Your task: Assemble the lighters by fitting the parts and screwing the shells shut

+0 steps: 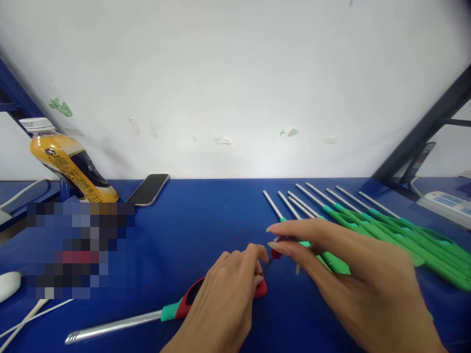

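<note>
hands (pixel 230 289): red lighter (pixel 180 308), screwdriver (pixel 276 254) | bottle label (pixel 79 171): print unreadably small

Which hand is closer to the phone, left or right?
Left. The left hand is on the near side of the phone and to its right, not touching it; the right hand is much farther to the right.

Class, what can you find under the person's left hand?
Under the left hand lies a red lighter. Its metal tube and green collar show on one side, its red end on the other; the covered middle can't be seen.
</note>
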`<move>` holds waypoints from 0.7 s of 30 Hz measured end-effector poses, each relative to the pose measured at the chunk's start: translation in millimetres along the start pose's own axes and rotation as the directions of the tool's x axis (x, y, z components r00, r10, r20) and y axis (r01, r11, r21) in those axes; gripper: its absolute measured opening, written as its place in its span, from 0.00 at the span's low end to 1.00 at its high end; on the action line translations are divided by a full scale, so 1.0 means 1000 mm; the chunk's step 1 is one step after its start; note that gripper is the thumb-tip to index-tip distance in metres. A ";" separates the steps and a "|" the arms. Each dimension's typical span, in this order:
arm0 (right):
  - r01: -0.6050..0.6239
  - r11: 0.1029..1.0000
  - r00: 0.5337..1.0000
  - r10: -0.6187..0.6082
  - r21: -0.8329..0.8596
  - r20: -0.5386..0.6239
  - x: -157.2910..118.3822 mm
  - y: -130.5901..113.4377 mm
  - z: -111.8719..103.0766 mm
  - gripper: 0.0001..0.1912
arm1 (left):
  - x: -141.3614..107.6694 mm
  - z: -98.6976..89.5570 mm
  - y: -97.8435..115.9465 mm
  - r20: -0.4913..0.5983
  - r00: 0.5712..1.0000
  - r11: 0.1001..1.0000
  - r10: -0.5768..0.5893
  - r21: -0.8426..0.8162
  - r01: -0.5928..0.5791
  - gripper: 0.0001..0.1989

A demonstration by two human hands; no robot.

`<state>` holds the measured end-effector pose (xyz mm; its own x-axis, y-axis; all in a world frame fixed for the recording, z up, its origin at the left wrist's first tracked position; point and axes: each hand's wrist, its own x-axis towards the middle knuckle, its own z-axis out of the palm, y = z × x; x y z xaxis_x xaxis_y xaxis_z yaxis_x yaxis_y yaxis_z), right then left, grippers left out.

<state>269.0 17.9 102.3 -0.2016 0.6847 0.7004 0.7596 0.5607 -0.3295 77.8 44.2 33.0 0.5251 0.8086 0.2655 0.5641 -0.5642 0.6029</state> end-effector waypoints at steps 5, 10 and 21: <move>0.047 0.998 0.997 -0.050 0.052 0.060 -0.001 0.002 0.002 0.20 | -0.001 -0.005 -0.004 0.063 0.998 1.000 -0.024 0.004 0.024 0.18; 0.015 0.998 0.997 -0.020 0.064 0.076 -0.003 0.002 0.002 0.23 | -0.006 -0.017 -0.009 0.123 0.990 0.997 -0.066 0.037 0.062 0.13; 0.059 0.995 0.986 -0.071 0.081 0.152 -0.002 0.000 0.000 0.22 | -0.008 -0.023 -0.005 0.273 0.957 0.991 -0.096 0.119 0.065 0.10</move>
<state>269.0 16.5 100.9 -0.3466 0.7061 0.6175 0.6938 0.6360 -0.3378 56.1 44.1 45.6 0.6228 0.7823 -0.0090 0.6686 -0.5262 0.5254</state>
